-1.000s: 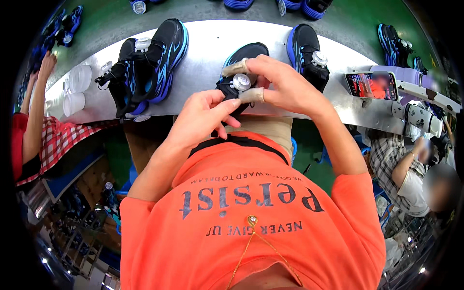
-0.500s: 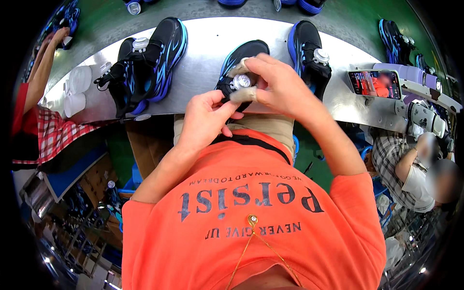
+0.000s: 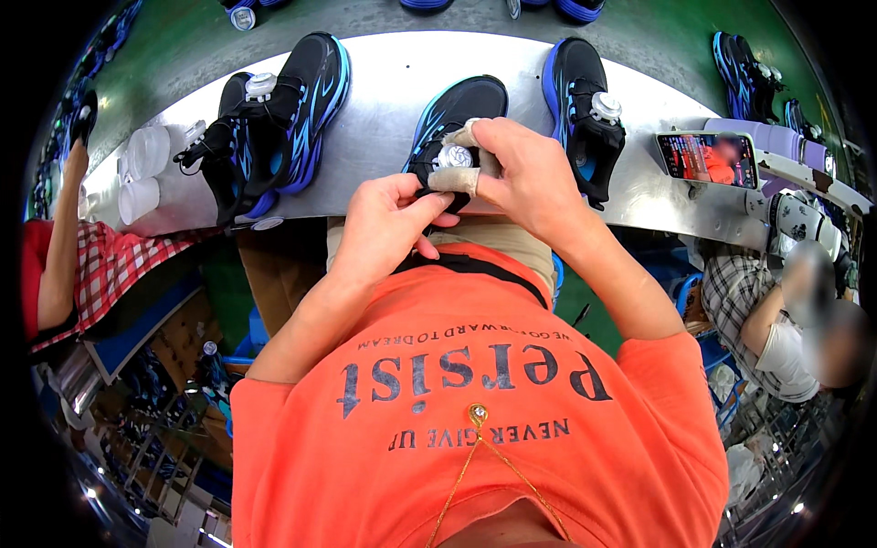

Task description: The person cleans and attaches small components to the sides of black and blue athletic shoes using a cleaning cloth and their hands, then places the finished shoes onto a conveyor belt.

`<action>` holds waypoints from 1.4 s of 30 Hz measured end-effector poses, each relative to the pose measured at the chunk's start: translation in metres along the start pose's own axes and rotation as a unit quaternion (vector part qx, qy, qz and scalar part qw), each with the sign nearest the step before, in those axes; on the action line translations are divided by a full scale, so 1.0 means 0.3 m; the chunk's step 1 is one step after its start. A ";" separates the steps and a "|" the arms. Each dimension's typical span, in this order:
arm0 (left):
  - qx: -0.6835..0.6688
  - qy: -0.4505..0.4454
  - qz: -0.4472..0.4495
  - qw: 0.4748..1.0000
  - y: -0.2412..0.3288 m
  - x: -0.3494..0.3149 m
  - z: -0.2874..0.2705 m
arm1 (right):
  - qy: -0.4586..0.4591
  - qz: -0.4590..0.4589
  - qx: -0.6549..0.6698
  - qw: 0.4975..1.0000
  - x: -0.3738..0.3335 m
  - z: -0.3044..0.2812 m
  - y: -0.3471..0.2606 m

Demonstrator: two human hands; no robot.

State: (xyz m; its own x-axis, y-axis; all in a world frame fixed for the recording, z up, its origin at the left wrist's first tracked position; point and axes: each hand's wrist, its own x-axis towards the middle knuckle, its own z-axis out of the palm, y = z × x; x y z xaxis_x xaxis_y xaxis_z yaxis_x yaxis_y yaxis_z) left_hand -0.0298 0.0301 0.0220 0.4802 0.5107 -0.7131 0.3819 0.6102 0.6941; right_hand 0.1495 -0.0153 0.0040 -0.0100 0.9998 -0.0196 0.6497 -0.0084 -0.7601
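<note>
I see my right hand (image 3: pixel 525 178) pinching a round silver lace dial (image 3: pixel 454 157) on the black-and-blue sneaker (image 3: pixel 457 114) at the grey metal worktop's (image 3: pixel 384 82) near edge. My left hand's (image 3: pixel 384 224) fingers (image 3: pixel 429 203) close on the shoe's rear, probably its heel.

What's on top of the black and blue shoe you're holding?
A round silver dial sits on the shoe, pinched by the taped fingers of the right hand; the left hand grips its near end. The shoe's opening and heel are covered.
</note>
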 end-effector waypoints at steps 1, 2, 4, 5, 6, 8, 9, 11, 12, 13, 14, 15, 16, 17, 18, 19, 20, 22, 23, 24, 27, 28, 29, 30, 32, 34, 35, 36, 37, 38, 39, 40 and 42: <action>-0.001 -0.007 0.001 1.000 0.003 0.004 0.000 | 0.016 -0.022 -0.023 0.999 -0.001 0.004 0.014; -0.001 -0.013 0.000 1.000 0.004 0.008 -0.003 | -0.002 -0.041 0.012 0.999 0.011 -0.011 0.017; 0.002 -0.008 -0.017 1.000 0.023 0.010 -0.008 | -0.037 -0.079 0.082 0.993 0.048 -0.055 0.019; 0.002 -0.008 -0.024 1.000 0.032 0.014 -0.007 | -0.033 -0.071 0.094 0.992 0.052 -0.050 0.031; -0.003 -0.009 -0.017 1.000 0.028 0.023 -0.004 | -0.029 -0.063 0.106 0.992 0.053 -0.037 0.046; -0.016 -0.010 -0.002 1.000 0.011 0.046 0.002 | 0.009 -0.004 0.104 0.994 0.034 0.000 0.039; -0.011 -0.010 -0.006 1.000 0.013 0.052 0.002 | 0.043 0.008 0.058 0.997 0.020 0.023 0.033; -0.001 -0.009 -0.017 1.000 0.017 0.058 0.001 | 0.033 0.035 0.048 0.998 0.009 0.015 0.031; -0.003 -0.012 -0.018 1.000 0.021 0.060 0.001 | 0.003 0.027 0.064 0.998 0.019 -0.005 0.037; -0.005 -0.016 -0.018 1.000 0.027 0.061 0.002 | -0.027 0.019 0.080 0.996 0.039 -0.040 0.046; -0.007 -0.020 -0.016 1.000 0.035 0.066 0.007 | -0.054 0.010 0.094 0.994 0.055 -0.064 0.055; -0.008 -0.021 -0.014 1.000 0.038 0.070 0.011 | -0.051 -0.006 0.102 0.993 0.062 -0.066 0.064; -0.010 -0.021 -0.011 1.000 0.039 0.072 0.015 | -0.049 -0.022 0.110 0.992 0.066 -0.064 0.071; -0.014 -0.021 -0.011 1.000 0.032 0.072 0.017 | -0.049 -0.036 0.120 0.991 0.066 -0.052 0.078; -0.027 -0.015 -0.012 0.999 0.025 0.075 0.025 | -0.021 0.006 0.116 0.993 0.054 -0.034 0.065; -0.040 -0.008 -0.013 0.999 0.015 0.077 0.034 | 0.024 0.024 0.079 0.996 0.031 0.001 0.058; -0.051 -0.001 -0.014 0.999 0.010 0.078 0.036 | 0.030 0.066 0.084 0.994 0.023 0.012 0.037; -0.041 -0.022 -0.044 0.998 0.021 0.073 0.034 | 0.013 0.103 0.079 0.991 0.005 0.014 0.023; -0.033 -0.032 -0.052 0.998 0.035 0.077 0.029 | -0.006 0.094 0.067 0.993 0.004 -0.001 0.031; -0.052 -0.055 -0.041 0.996 0.035 0.074 0.023 | -0.018 0.070 0.048 0.996 0.033 -0.035 0.044; -0.099 -0.066 -0.029 0.992 0.034 0.010 0.029 | 0.126 -0.017 0.030 0.991 0.014 -0.184 0.068; -0.106 -0.068 0.020 0.992 0.003 0.001 0.033 | 0.208 0.026 0.055 0.976 -0.010 -0.238 0.090; -0.112 -0.069 0.063 0.989 -0.032 0.009 0.034 | 0.256 0.072 -0.040 0.963 -0.043 -0.279 0.162; 0.071 -0.057 0.169 0.981 -0.038 0.022 0.035 | 0.263 0.163 -0.046 0.950 -0.066 -0.269 0.212; 0.256 -0.009 0.374 0.891 -0.093 0.074 0.070 | 0.221 0.300 0.128 0.919 -0.148 -0.109 0.323; 0.331 -0.037 0.379 0.863 -0.067 0.064 0.090 | 0.162 0.168 0.083 0.969 -0.143 -0.061 0.178; 0.364 -0.054 0.374 0.851 -0.051 0.051 0.093 | 0.105 0.210 0.071 0.970 -0.137 -0.067 0.157; 0.417 -0.037 0.383 0.823 -0.054 0.057 0.092 | 0.074 0.164 0.015 0.984 -0.104 -0.099 0.160; 0.470 -0.021 0.391 0.791 -0.066 0.070 0.089 | 0.044 0.117 -0.042 0.991 -0.043 -0.141 0.164; 0.518 -0.006 0.401 0.755 -0.075 0.095 0.099 | 0.099 0.086 -0.016 0.991 0.051 -0.180 0.135; 0.522 0.025 0.399 0.753 -0.105 0.118 0.112 | 0.152 0.050 0.017 0.987 0.173 -0.194 0.093; 0.523 0.051 0.401 0.750 -0.137 0.145 0.136 | 0.151 -0.010 0.086 0.985 0.306 -0.189 0.045; 0.496 0.116 0.478 0.715 -0.129 0.177 0.179 | 0.015 0.020 -0.051 0.998 0.538 -0.198 -0.058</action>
State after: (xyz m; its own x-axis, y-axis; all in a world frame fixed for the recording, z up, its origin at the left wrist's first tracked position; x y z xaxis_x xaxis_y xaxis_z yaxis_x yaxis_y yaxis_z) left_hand 0.0234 0.0011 -0.0375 0.7969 0.5639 0.2169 0.3941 -0.7572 0.5208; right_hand 0.1816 0.1476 0.0528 0.0385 0.9989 -0.0284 0.7225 -0.0475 -0.6897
